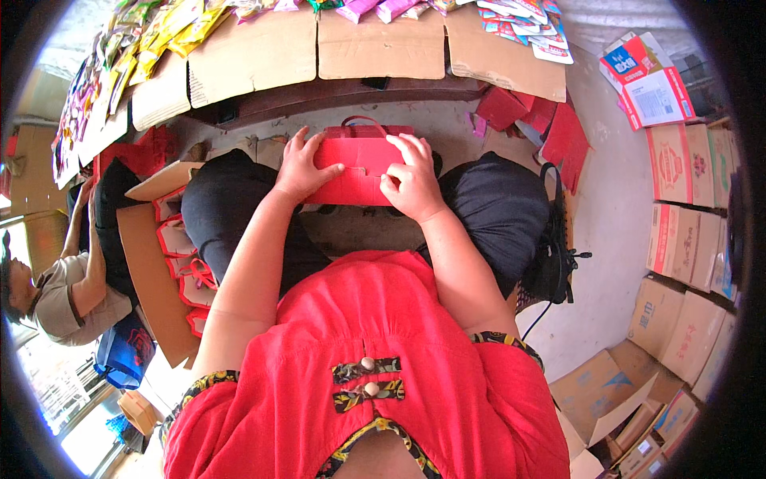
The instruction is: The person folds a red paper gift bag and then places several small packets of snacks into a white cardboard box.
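Between my knees I have a red cardboard gift box [351, 188] with a thin red strap handle standing up at its far side. A small slot or tab shows in the middle of its near panel. My left hand [302, 166] grips the left end of the box, thumb lying along the panel and fingers over the far edge. At the right end my right hand [413, 177] holds it, index fingers stretched over the top and the other fingers curled near the panel. The box's underside is hidden.
Colourful snack packets [175, 32] lie on a cardboard-edged table [383, 48] ahead. An open carton [140, 263] of red boxes stands at my left, near a co-worker [76, 295]. Red boxes [550, 128] lie ahead right; stacked cartons [678, 247] line the right wall.
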{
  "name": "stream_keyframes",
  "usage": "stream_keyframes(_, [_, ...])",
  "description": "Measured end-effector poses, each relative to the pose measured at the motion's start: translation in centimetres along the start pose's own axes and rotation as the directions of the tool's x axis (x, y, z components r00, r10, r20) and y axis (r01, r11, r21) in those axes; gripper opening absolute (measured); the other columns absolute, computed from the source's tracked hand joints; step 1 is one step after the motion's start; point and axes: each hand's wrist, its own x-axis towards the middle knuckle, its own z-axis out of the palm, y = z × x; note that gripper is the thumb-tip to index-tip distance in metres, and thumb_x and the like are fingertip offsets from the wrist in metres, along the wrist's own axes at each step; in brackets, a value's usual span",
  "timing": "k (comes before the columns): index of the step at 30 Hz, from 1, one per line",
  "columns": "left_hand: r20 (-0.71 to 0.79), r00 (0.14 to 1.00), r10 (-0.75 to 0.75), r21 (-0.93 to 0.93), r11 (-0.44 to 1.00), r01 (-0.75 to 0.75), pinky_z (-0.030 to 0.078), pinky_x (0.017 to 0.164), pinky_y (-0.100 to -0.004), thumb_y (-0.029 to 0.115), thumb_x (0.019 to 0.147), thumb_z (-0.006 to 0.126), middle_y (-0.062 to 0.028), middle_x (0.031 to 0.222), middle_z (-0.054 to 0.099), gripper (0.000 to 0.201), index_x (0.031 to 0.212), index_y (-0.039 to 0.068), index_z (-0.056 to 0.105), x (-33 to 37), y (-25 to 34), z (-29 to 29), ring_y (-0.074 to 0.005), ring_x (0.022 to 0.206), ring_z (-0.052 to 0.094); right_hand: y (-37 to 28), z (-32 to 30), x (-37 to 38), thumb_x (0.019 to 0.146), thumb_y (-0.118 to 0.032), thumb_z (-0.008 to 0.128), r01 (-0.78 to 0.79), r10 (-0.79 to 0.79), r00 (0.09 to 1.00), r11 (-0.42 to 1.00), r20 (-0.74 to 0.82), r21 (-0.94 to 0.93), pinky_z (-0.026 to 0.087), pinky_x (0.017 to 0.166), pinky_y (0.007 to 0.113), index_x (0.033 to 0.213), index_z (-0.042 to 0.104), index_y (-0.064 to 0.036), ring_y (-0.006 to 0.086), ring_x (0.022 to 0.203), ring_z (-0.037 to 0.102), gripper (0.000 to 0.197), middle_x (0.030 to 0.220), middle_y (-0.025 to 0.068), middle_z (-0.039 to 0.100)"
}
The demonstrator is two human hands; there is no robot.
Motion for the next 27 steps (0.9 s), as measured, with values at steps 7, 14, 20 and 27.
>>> stream_keyframes(7, [-0.027,0.999,0.023,0.027,0.999,-0.023,0.035,0.116,-0.0515,0.051,0.07,0.085,-0.0255,0.153,0.036,0.089,0.144,0.013,0.052,-0.2,-0.1,0.2,-0.0452,0.14,0.036,-0.1,0.2,0.0,0.07,-0.013,0.072,-0.033,0.033,0.999,0.998,0.0,0.045,0.03,0.114,0.058,0.068,0.067,-0.0024,0.0382,0.129,0.049,0.012,0.135,0.0173,0.058])
stream_keyframes(14, [0.018,0.999,-0.044,0.054,0.998,0.043,0.035,0.117,-0.05,0.049,0.07,0.085,-0.0247,0.153,0.037,0.09,0.145,0.014,0.05,-0.3,-0.1,0.3,-0.0445,0.141,0.036,0.4,1.1,-0.6,0.071,-0.01,0.074,-0.118,0.117,0.993,0.985,0.018,0.122,0.03,0.116,0.053,0.071,0.07,-0.0029,0.0378,0.128,0.051,0.009,0.139,0.0188,0.056])
stream_keyframes(20, [0.015,0.998,-0.054,0.032,0.998,0.054,0.034,0.116,-0.0501,0.056,0.073,0.081,-0.026,0.151,0.039,0.09,0.145,0.012,0.05,0.0,-0.5,0.7,-0.0449,0.14,0.036,0.8,1.5,-0.5,0.07,-0.007,0.076,-0.223,0.234,0.972,0.948,-0.02,0.226,0.036,0.115,0.046,0.073,0.073,-0.0034,0.0409,0.131,0.051,0.005,0.143,0.0235,0.053])
stream_keyframes(27, [0.028,0.998,-0.06,0.049,0.997,0.059,0.034,0.117,-0.049,0.056,0.074,0.08,-0.0249,0.151,0.039,0.091,0.146,0.012,0.048,0.2,-0.7,0.7,-0.0441,0.14,0.036,1.3,1.6,-0.5,0.073,-0.007,0.074,-0.192,0.209,0.977,0.948,-0.042,0.254,0.037,0.114,0.047,0.083,0.075,-0.0037,0.0411,0.129,0.052,0.011,0.144,0.0241,0.052])
